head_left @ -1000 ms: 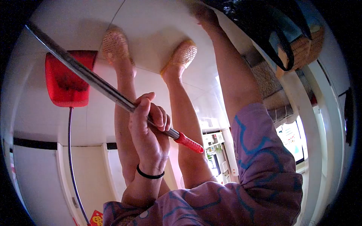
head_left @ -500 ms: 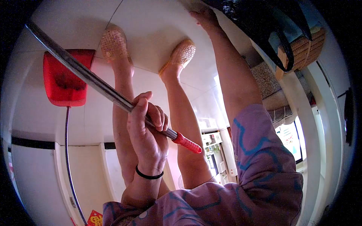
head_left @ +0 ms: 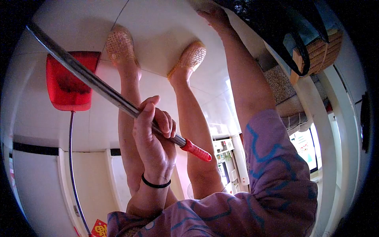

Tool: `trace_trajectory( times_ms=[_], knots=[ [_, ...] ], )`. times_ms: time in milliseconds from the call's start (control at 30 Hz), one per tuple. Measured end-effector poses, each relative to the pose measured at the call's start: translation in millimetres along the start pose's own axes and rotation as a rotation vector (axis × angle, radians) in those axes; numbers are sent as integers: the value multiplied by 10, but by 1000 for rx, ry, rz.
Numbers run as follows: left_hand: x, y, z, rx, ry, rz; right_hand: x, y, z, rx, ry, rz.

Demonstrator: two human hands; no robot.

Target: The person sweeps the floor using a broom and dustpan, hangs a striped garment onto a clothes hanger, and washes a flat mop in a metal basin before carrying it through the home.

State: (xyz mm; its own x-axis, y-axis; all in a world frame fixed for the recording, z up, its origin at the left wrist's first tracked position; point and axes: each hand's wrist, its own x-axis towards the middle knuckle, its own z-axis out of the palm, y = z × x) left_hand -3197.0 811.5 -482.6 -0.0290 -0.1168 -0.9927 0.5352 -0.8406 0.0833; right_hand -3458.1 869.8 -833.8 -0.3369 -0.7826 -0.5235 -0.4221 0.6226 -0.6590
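Observation:
My left hand (head_left: 156, 134) is closed around a metal pole (head_left: 94, 83) with a red ribbed grip (head_left: 196, 151) at its lower end. The thumb lies along the pole, and a black band circles the wrist. The pole slants up to the left, where its far end leaves the view. My right hand (head_left: 215, 19) reaches out at the top, beside the edge of a glossy black bag (head_left: 284, 33) with hanging loops. Its fingers are dim and partly cut off, so their hold cannot be made out. A red dustpan (head_left: 70, 85) with a long thin handle (head_left: 72, 166) stands behind the pole.
My feet in woven slippers (head_left: 120, 44) stand on pale floor tiles (head_left: 154, 23). On the right, a slatted wooden piece (head_left: 321, 51) sits by the black bag. Beyond are a white shelf (head_left: 227, 152) and a bright window (head_left: 306, 146). A red-and-gold paper (head_left: 99, 229) shows at lower left.
The view has shifted very slightly. My left hand keeps the pole in the same place, and my right hand has barely moved.

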Motion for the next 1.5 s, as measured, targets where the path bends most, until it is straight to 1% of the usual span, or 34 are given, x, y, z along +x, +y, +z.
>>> trace_trajectory(
  times_ms=[67,167,433,500,533,567,633,667,700,733,833,867,933,967,1033,1067,1133,1267,1333,1367,1400,1433,1467,1500],
  knots=[
    [-3,4,-11,-9,-9,-14,6,30,-22,-31,-43,68],
    [-12,5,7,-15,-11,-5,6,58,-48,-25,-60,105],
    [-24,29,34,2,-5,-10,42,136,4,-12,-59,119],
    [-23,27,30,-7,-25,-8,65,215,41,-56,-54,82],
    [-30,23,34,-2,-15,-3,75,263,30,-244,-127,47],
    [-37,22,36,2,-4,1,53,314,6,-244,-128,46],
    [-28,20,19,7,-2,2,-2,228,-65,127,-156,289],
    [-21,18,12,13,0,5,0,176,-78,125,-155,285],
    [-21,25,16,12,-1,6,-19,-102,-118,164,-155,355],
    [-22,31,27,25,14,5,-20,-171,-126,203,-156,427],
    [-18,20,-2,28,21,2,-27,-257,-125,164,-121,451],
    [-14,13,-17,20,9,4,-54,-263,-121,163,-121,450],
    [-17,20,-8,21,13,0,-147,-351,-112,188,57,273],
    [-18,18,-5,23,16,-2,-122,-348,-145,188,57,271],
    [-17,7,-11,27,25,8,-50,-180,-227,236,-167,359],
    [-11,-3,-18,31,33,18,-39,-142,-230,235,-166,358],
    [0,-14,-47,31,31,10,-27,-126,-231,166,-195,424],
    [3,-17,-38,6,35,-7,-5,-76,-206,187,-187,408],
    [3,0,-17,32,39,-4,58,-60,-191,-27,-202,447],
    [5,10,-1,57,44,2,51,-56,-189,-26,-201,440],
    [-1,13,2,56,40,8,10,16,-184,44,-201,451],
    [-11,-4,-8,48,52,-6,32,-80,-184,118,-199,455],
    [-11,-11,-18,40,58,-7,0,-190,-204,128,-193,430],
    [-31,-18,-44,1,68,-38,-141,-547,-274,154,-141,257]
  ],
)
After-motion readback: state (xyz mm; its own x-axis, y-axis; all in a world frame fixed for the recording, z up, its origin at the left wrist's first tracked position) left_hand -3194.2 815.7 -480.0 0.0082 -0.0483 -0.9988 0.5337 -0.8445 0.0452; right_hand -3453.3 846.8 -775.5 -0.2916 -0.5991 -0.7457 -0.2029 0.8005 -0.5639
